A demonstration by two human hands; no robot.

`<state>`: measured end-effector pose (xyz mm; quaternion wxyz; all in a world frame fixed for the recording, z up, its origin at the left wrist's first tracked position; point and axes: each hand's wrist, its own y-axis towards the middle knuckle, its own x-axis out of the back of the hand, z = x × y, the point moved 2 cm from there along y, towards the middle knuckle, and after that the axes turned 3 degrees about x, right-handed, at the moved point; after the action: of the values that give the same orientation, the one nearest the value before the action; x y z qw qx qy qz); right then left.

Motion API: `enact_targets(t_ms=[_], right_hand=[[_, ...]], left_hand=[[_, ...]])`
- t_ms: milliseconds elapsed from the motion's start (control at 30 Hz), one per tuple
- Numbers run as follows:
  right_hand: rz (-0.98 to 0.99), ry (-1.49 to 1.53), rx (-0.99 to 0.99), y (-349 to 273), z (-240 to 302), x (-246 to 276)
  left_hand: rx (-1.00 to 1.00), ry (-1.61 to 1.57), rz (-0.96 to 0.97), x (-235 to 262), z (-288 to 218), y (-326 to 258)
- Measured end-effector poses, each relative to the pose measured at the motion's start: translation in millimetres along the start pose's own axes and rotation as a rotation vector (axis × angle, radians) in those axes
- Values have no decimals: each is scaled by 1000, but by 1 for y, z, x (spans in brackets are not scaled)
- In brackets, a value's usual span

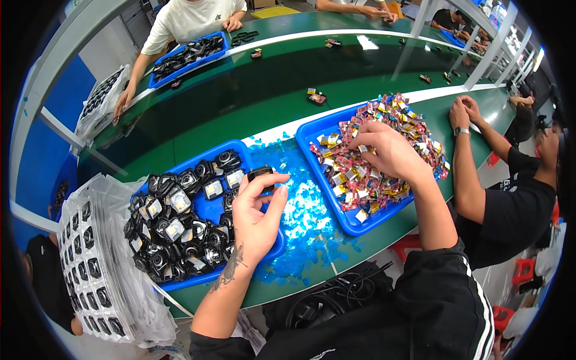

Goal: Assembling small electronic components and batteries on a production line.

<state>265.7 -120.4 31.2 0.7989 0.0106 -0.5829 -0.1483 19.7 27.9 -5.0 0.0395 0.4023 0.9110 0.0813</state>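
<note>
Your left hand (257, 219) is near the middle of the frame, above the right edge of the left tray (209, 210). The thumb and the index finger of this hand stand near each other, with a narrow gap between. One black unit (260, 173) shows just behind the index finger; the finger covers its contact, so I cannot tell if your hand is holding it.

Your right hand (393, 153) is right of the middle, over the right tray (355, 228). Its fingers are curved down to the pile of small parts (375, 180), and the opening to the thumb is rather narrow. Whether a part is pinched there, I cannot tell.

The left tray, which is blue, carries many other black units (174, 230), heaped mostly in its left and lower portion; some show a pale square face. The small parts in the right tray are red, yellow and silver. Between the two trays, blue scraps (309, 210) lie spread on the table.

At the left of the frame stands a stack of white plastic sheets (90, 264) with black pieces in its pockets. In the upper part, a green belt (228, 114) carries a few small assemblies (317, 96). At the right, a co-worker's hands (462, 114) are close together.
</note>
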Motion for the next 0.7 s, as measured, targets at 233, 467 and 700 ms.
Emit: enact_targets(t_ms=[233,467,700], right_hand=[[-373,384,-164,-11,-13,9],[-288,941,-227,-14,28,9],[-544,427,-286,1,12,22]], left_hand=[[-10,13,5,0,0,1],[-13,28,3,-2,0,-1],[-67,167,75,-6,-3,-3]])
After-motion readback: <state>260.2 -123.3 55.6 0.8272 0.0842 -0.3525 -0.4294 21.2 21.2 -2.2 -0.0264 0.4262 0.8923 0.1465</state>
